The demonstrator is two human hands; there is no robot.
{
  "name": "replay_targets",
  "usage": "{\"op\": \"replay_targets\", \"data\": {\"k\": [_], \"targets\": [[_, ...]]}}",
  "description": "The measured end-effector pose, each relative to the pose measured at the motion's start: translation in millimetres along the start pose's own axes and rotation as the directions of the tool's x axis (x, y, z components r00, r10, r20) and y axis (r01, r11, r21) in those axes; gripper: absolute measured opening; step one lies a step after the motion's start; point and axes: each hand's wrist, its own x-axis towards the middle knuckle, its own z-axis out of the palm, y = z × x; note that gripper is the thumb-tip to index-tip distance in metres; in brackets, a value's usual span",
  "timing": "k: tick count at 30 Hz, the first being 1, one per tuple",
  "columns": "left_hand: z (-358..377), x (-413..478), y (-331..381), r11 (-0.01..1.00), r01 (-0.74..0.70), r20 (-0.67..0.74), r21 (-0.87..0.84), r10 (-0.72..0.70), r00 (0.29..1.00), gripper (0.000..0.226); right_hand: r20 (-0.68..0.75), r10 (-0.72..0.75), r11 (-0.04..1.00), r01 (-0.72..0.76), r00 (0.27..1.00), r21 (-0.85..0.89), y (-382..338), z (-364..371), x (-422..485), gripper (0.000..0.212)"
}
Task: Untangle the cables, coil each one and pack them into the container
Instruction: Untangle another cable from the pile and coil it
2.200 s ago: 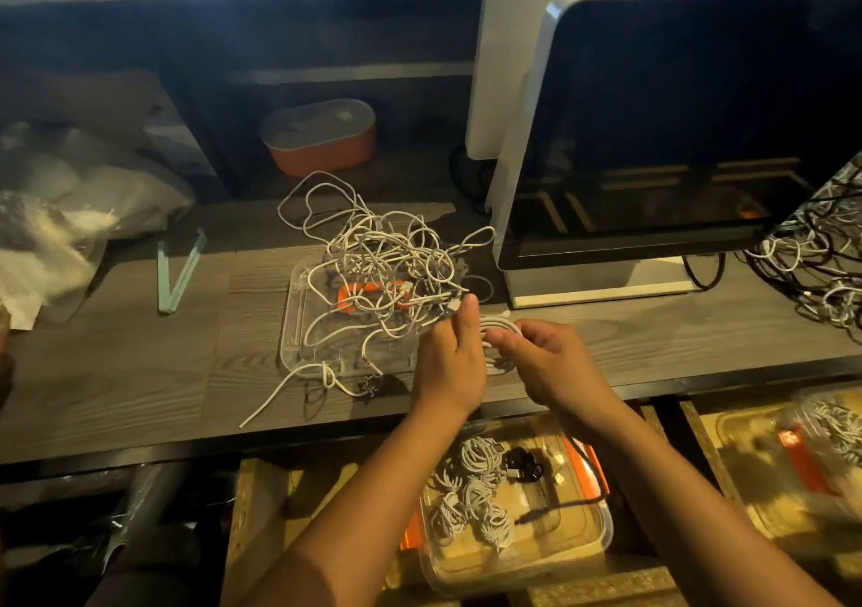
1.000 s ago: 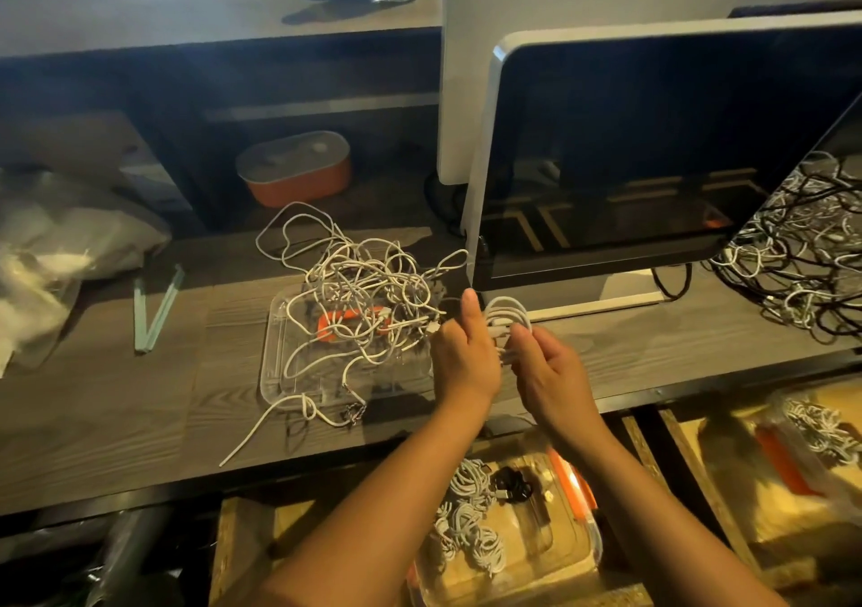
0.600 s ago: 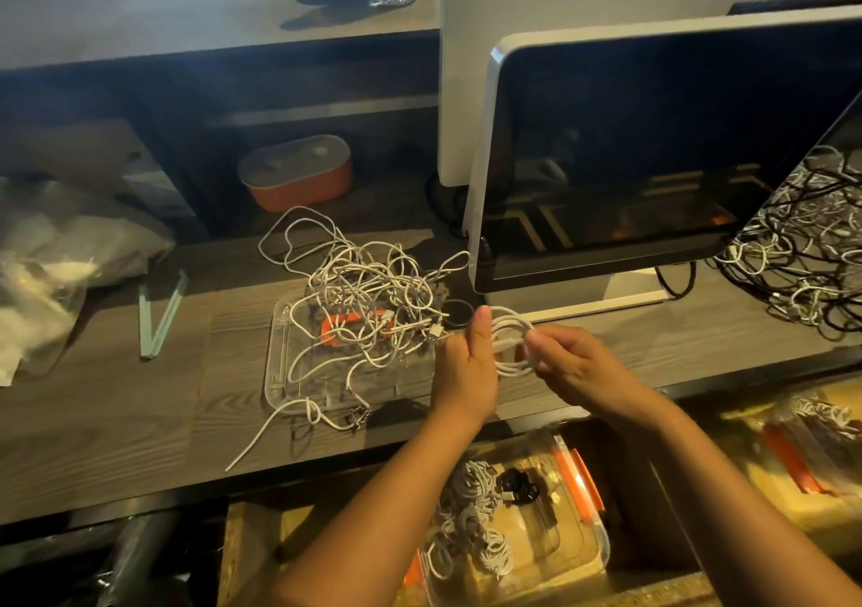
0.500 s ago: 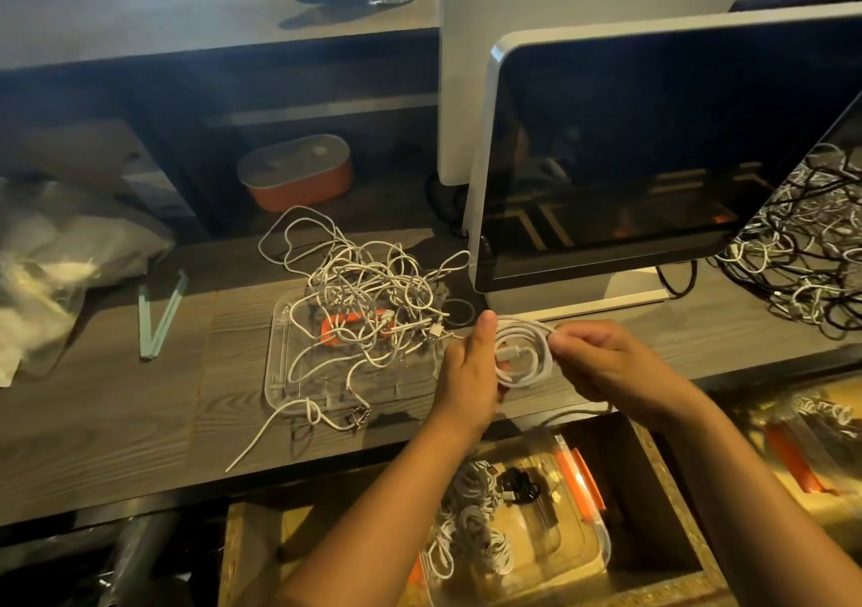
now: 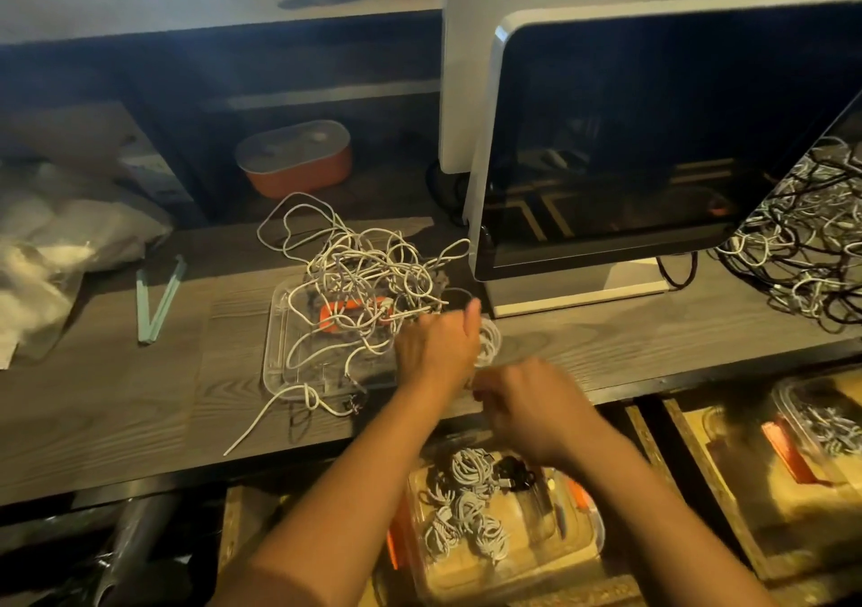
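A tangle of white cables (image 5: 364,275) lies on a clear plastic lid (image 5: 280,359) on the wooden desk. My left hand (image 5: 436,350) holds a small white cable coil (image 5: 487,340) near the desk's front edge, thumb raised. My right hand (image 5: 522,401) is blurred just below the coil, fingers curled at the cable's loose end. Below the desk edge, a clear container (image 5: 578,555) with orange clips holds several coiled white cables (image 5: 466,508) and a black one (image 5: 513,471).
A monitor (image 5: 653,140) stands right behind the hands. Another heap of black and white cables (image 5: 807,233) lies at the far right. An orange box (image 5: 294,158), green sticks (image 5: 158,298) and plastic bags (image 5: 46,242) sit left. A second container (image 5: 821,424) is lower right.
My right hand has dropped from beside the coil to below it, toward the desk's front edge. My left hand keeps hold of the coil, which has shifted slightly down.
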Motion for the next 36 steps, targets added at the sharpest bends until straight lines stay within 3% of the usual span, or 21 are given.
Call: {"op": "replay_targets", "data": {"k": [2,4,6,8,10,12,14,16,18,21,22,24,27,32,34,36], "targets": [[2,-14,-1,0.987,-0.158,0.053,-0.011,0.158,0.986,0.056,-0.064,0.023,1.000,-0.021,0.998,0.020,6,-23,1,0.007],[3,-29,1,0.953,-0.255,0.032,-0.164,0.264,0.964,0.051,-0.114,0.046,0.996,-0.037,0.992,0.081,14,-38,3,0.004],[5,-39,1,0.904,-0.260,0.009,-0.338,0.279,0.960,0.053,-0.069,0.059,0.976,-0.043,0.996,0.212,23,-45,4,0.010],[3,-44,1,0.852,-0.175,0.096,-0.494,0.253,0.963,0.057,0.004,0.037,0.907,-0.035,0.999,0.420,32,-51,6,0.014],[-3,-48,5,0.778,-0.079,0.192,-0.623,0.250,0.949,0.055,0.062,-0.049,0.765,-0.003,0.997,0.644,40,-54,9,0.010],[-11,-49,11,0.683,-0.011,0.213,-0.730,0.244,0.946,0.050,0.076,-0.087,0.532,-0.018,0.993,0.846,45,-47,11,0.011],[-18,-47,17,0.632,-0.001,0.194,-0.775,0.240,0.951,0.049,0.070,-0.080,0.310,-0.042,0.994,0.950,44,-35,13,0.009],[-17,-45,16,0.594,0.023,0.187,-0.804,0.217,0.958,0.049,0.038,-0.064,0.181,-0.026,0.997,0.983,37,-19,11,0.010],[-14,-46,12,0.541,0.074,0.215,-0.838,0.202,0.956,0.048,0.009,-0.042,0.260,0.002,0.999,0.966,30,-5,4,0.022],[-8,-51,11,0.576,0.133,0.225,-0.807,0.091,0.970,0.065,-0.022,-0.099,0.427,0.063,0.995,0.902,13,12,-9,0.014],[-8,-52,12,0.599,0.165,0.201,-0.783,-0.007,0.980,0.064,-0.003,-0.096,0.494,0.050,0.995,0.868,8,16,-10,0.010],[-8,-51,13,0.686,0.208,0.098,-0.697,-0.196,0.976,0.060,-0.008,-0.083,0.678,0.062,0.997,0.733,1,26,-6,0.027],[-6,-42,3,0.822,0.268,-0.030,-0.503,-0.326,0.945,0.058,0.055,-0.038,0.863,0.005,0.998,0.506,0,37,-4,0.022],[-2,-34,-18,0.944,0.199,-0.195,-0.264,-0.254,0.947,0.057,0.013,-0.022,0.985,0.020,1.000,0.171,-6,32,-9,0.017],[-3,-35,-26,0.974,0.119,-0.177,-0.191,-0.153,0.972,0.060,-0.030,-0.026,1.000,0.026,0.999,-0.002,-4,21,-9,0.021],[-5,-36,-30,0.989,0.003,-0.078,-0.146,-0.015,0.997,0.059,-0.023,-0.020,1.000,0.020,1.000,-0.024,1,5,-5,0.018]]}}
